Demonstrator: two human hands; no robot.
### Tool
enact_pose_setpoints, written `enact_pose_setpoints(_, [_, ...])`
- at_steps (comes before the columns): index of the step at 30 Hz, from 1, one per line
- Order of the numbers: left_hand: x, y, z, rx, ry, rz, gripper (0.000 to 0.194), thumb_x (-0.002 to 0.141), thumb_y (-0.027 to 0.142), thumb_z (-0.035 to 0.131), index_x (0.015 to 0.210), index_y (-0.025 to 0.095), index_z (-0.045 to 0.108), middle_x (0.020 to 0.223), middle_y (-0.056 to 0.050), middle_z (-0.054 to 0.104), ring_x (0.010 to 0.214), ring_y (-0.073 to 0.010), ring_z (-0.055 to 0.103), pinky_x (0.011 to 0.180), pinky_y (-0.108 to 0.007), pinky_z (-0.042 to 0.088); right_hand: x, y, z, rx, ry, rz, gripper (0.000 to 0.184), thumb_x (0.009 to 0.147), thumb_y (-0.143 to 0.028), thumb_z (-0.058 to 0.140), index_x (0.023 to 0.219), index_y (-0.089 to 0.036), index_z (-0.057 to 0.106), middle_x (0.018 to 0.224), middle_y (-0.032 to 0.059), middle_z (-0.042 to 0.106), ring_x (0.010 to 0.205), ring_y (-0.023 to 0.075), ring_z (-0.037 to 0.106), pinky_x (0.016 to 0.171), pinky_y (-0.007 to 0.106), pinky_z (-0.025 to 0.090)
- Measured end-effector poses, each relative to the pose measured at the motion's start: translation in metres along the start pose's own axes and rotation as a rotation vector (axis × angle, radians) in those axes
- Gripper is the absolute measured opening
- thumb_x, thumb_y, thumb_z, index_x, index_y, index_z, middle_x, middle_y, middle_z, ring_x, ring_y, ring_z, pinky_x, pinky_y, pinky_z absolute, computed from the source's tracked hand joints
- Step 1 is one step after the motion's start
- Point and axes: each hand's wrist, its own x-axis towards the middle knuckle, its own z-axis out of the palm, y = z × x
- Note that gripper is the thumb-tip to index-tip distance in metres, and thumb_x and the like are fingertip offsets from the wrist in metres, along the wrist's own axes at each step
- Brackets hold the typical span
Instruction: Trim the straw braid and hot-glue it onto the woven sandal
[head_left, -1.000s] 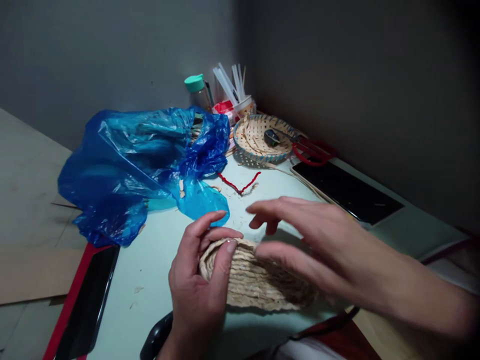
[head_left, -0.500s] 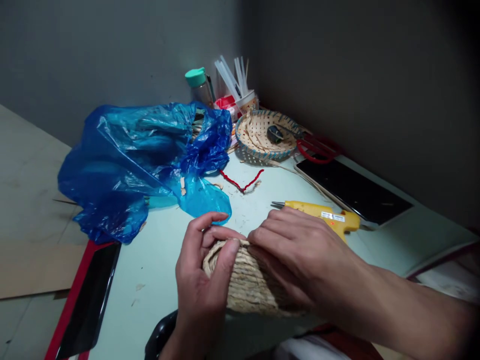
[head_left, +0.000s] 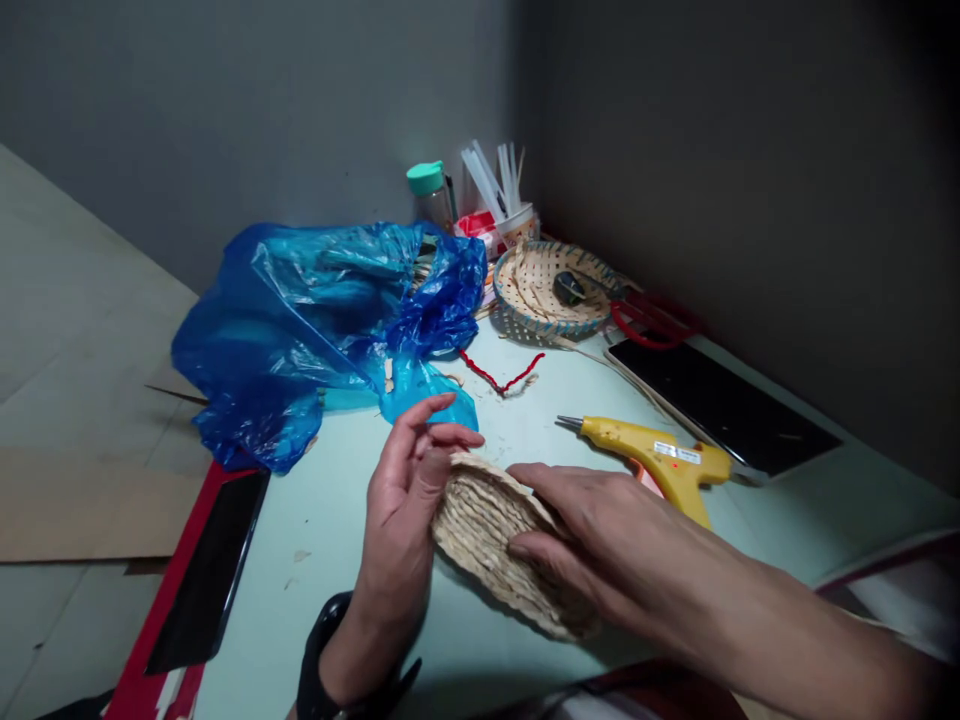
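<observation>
A woven oval piece of pale straw lies tilted on the light table in front of me. My left hand cups its left end, thumb and fingers around the rim. My right hand grips its right side, fingers pressed along the weave. A yellow glue gun lies on the table just beyond my right hand, nozzle pointing left.
A crumpled blue plastic bag sits at the left rear. Behind it stand a green-capped bottle and a cup of glue sticks. A small woven basket, red scissors, a red cord and dark phones lie around.
My right hand came down from hovering onto the straw piece and gripped it. Both hands then tilted and turned the piece, and the glue gun came into view.
</observation>
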Motion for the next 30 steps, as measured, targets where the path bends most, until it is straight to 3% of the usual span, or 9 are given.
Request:
enact_pose_setpoints(2, [0.003, 0.008, -0.004, -0.086, 0.153, 0.113, 0.032, 0.095, 0.044, 0.071, 0.119, 0.023, 0.071, 0.103, -0.005, 0.073, 0.088, -0.0141, 0.066, 0.079, -0.024, 0.054, -0.004, -0.004, 0.004, 0.006, 0.018, 0.002, 0.006, 0.101, -0.028, 0.057, 0.102, -0.023, 0.06, 0.081, 0.0004, 0.071, 0.065, 0.0194, 0.069, 0.059, 0.032, 0.049])
enact_pose_setpoints(5, [0.009, 0.022, -0.014, -0.134, 0.45, 0.28, 0.009, 0.09, 0.025, 0.078, 0.095, 0.018, 0.075, 0.093, -0.002, 0.069, 0.082, -0.0114, 0.064, 0.077, -0.021, 0.055, -0.01, -0.011, 0.012, -0.02, 0.084, 0.004, 0.01, 0.104, -0.024, 0.048, 0.108, -0.022, 0.057, 0.084, 0.0027, 0.07, 0.07, 0.0218, 0.071, 0.061, 0.035, 0.051])
enact_pose_setpoints(9, [0.012, 0.033, -0.03, -0.15, 0.592, 0.345, 0.007, 0.086, 0.014, 0.079, 0.084, 0.018, 0.073, 0.081, 0.003, 0.063, 0.072, -0.0076, 0.061, 0.075, -0.018, 0.055, -0.017, -0.019, 0.019, -0.156, 0.332, -0.103, 0.024, 0.103, -0.019, 0.044, 0.125, -0.016, 0.053, 0.091, 0.0079, 0.073, 0.078, 0.0228, 0.072, 0.061, 0.033, 0.052])
enact_pose_setpoints(12, [0.011, 0.035, -0.035, -0.152, 0.608, 0.352, 0.009, 0.082, 0.017, 0.083, 0.081, 0.016, 0.074, 0.08, 0.002, 0.066, 0.068, -0.0072, 0.061, 0.069, -0.017, 0.055, -0.016, -0.023, 0.019, -0.267, 0.564, -0.187, 0.028, 0.098, -0.017, 0.047, 0.125, -0.01, 0.055, 0.084, 0.008, 0.072, 0.072, 0.0228, 0.069, 0.059, 0.033, 0.051])
enact_pose_setpoints(15, [0.009, 0.039, -0.034, -0.147, 0.583, 0.353, 0.017, 0.073, 0.022, 0.089, 0.076, 0.016, 0.074, 0.075, 0.002, 0.067, 0.057, -0.006, 0.058, 0.057, -0.016, 0.053, -0.011, -0.026, 0.017, -0.273, 0.674, -0.237, 0.024, 0.094, -0.013, 0.051, 0.117, -0.011, 0.058, 0.078, 0.0062, 0.069, 0.067, 0.0216, 0.065, 0.059, 0.033, 0.049])
enact_pose_setpoints(19, [-0.006, 0.048, -0.029, -0.094, 0.53, 0.295, 0.024, 0.066, 0.029, 0.093, 0.072, 0.015, 0.075, 0.059, 0.003, 0.065, 0.039, -0.0045, 0.047, 0.036, -0.015, 0.04, -0.009, -0.027, 0.017, -0.241, 0.738, -0.305, 0.031, 0.094, -0.012, 0.055, 0.124, -0.007, 0.056, 0.085, 0.0085, 0.07, 0.075, 0.0227, 0.064, 0.063, 0.033, 0.049])
enact_pose_setpoints(25, [-0.045, 0.047, -0.032, 0.124, 0.376, 0.248, 0.024, 0.078, 0.041, 0.085, 0.081, 0.019, 0.078, 0.053, 0.002, 0.063, 0.029, -0.007, 0.044, 0.03, -0.018, 0.039, -0.016, -0.029, 0.02, -0.126, 0.779, -0.342, 0.035, 0.094, -0.008, 0.051, 0.128, -0.008, 0.054, 0.086, 0.008, 0.07, 0.075, 0.021, 0.064, 0.062, 0.032, 0.049])
enact_pose_setpoints(30, [-0.064, 0.028, -0.033, 0.332, 0.486, 0.236, 0.026, 0.088, 0.042, 0.074, 0.073, 0.02, 0.073, 0.04, 0.007, 0.043, 0.033, -0.0078, 0.038, 0.035, -0.019, 0.032, -0.019, -0.032, 0.02, -0.058, 0.779, -0.401, 0.042, 0.089, -0.005, 0.054, 0.13, -0.007, 0.052, 0.089, 0.0098, 0.071, 0.076, 0.0218, 0.067, 0.063, 0.031, 0.054])
